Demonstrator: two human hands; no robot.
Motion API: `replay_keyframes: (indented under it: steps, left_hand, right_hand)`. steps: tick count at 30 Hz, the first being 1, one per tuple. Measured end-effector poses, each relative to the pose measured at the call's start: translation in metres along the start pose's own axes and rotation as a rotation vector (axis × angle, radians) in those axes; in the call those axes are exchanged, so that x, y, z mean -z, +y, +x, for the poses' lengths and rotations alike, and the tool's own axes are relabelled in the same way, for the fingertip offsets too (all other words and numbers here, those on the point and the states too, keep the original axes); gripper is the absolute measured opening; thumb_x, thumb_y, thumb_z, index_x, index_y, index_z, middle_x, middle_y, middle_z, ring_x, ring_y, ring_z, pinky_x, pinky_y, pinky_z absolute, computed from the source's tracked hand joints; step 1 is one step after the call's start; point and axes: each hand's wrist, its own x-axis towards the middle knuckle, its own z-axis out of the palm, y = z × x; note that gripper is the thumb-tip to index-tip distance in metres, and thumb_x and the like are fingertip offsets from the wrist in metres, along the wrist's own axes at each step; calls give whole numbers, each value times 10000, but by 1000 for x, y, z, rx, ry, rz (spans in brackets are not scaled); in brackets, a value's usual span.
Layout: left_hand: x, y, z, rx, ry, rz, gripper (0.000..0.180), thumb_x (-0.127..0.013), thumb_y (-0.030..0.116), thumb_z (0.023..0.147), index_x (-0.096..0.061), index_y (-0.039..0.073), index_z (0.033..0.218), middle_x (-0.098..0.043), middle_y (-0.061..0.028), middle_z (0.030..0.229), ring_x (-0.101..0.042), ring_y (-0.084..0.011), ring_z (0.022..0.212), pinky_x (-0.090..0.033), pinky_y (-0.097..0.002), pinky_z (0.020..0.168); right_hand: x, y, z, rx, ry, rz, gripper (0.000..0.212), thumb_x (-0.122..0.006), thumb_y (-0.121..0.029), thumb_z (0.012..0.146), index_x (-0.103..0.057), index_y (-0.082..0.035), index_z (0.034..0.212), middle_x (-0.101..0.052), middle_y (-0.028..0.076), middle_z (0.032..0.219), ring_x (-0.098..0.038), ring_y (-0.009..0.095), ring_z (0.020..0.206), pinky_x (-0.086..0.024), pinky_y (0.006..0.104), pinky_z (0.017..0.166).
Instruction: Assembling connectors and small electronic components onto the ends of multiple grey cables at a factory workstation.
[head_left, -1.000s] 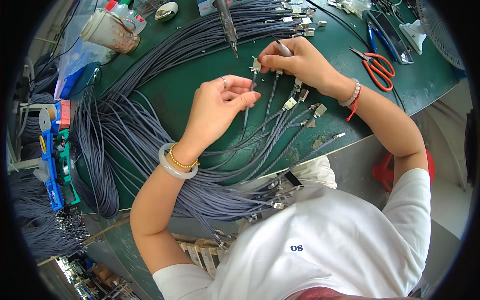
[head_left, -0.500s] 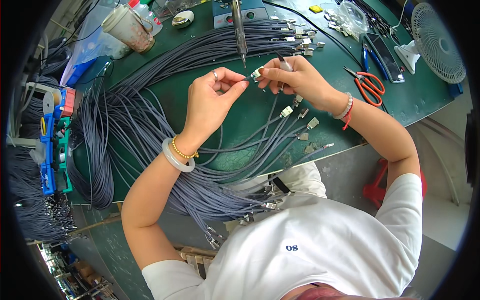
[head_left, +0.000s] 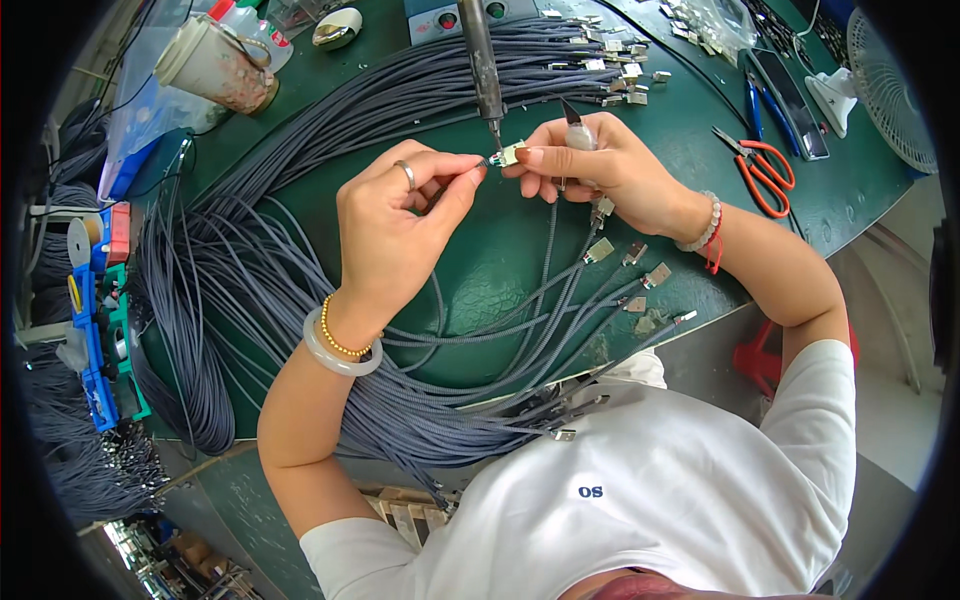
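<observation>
My left hand [head_left: 395, 225] pinches the end of a thin grey cable [head_left: 483, 164] between thumb and forefinger. Facing it, my right hand [head_left: 620, 165] grips a small metal-and-white USB connector [head_left: 511, 154] by its shell; cable end and connector meet, though the wires are too small to make out. Tucked in the same right hand is a tool with a dark pointed blade and pale wrapped body [head_left: 580, 137], its lower part hidden by the fingers. From above, a soldering iron [head_left: 483, 70] points down, its tip at or just over the connector.
Bundled grey cables [head_left: 400, 85] with metal connectors cross the far table; more cables [head_left: 430, 400] hang over the near edge. Orange-handled pliers [head_left: 768, 180], a phone [head_left: 788, 105] and a white fan [head_left: 880, 90] stand right. A cup [head_left: 215, 65] and parts bins [head_left: 100, 320] are left.
Both hands and the connector now sit closer beneath the soldering iron's tip, where a small gap showed before. The whole view has shifted a little.
</observation>
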Motion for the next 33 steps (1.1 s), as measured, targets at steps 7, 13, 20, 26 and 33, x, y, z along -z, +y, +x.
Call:
replay_keyframes:
  steps: [7,13,20,26,33]
  left_hand:
    - [7,-18,13,-313,5,315,166,-649,-50,688,-635,-12,849,-544,-51,704,-503,-92,521,-383,-209,437]
    - [8,-20,15,-380,3,403,188,-647,-51,683,-626,-17,867,-526,-65,736,-531,-135,565,-419,-238,473]
    - [6,-16,16,-363,-4,399,184,-639,-51,693,-623,-20,873,-521,-67,743,-533,-141,578,-423,-241,489]
    - [7,-16,15,-375,-2,400,188,-637,-52,694,-621,-19,878,-519,-65,746,-526,-138,570,-420,-238,488]
    - [5,-17,12,-375,1,399,188,-636,-54,695,-622,-15,879,-520,-60,745,-523,-130,566,-416,-235,482]
  right_hand:
    - [4,10,23,11,12,-35,233,-556,-267,843,-600,-39,826,-598,16,735,-492,24,606,-313,151,478]
    - [3,10,25,10,31,-17,240,-558,-267,844,-605,-31,845,-592,13,723,-488,24,602,-312,151,475]
    - [4,8,22,-5,33,40,262,-570,-271,834,-613,-18,888,-589,13,715,-478,23,585,-283,150,450]
    - [1,8,21,-8,44,52,259,-571,-272,833,-617,-23,885,-588,6,706,-475,19,577,-273,147,446]
    - [0,10,19,2,45,50,255,-570,-271,834,-617,-27,890,-592,5,710,-491,18,593,-277,142,451]
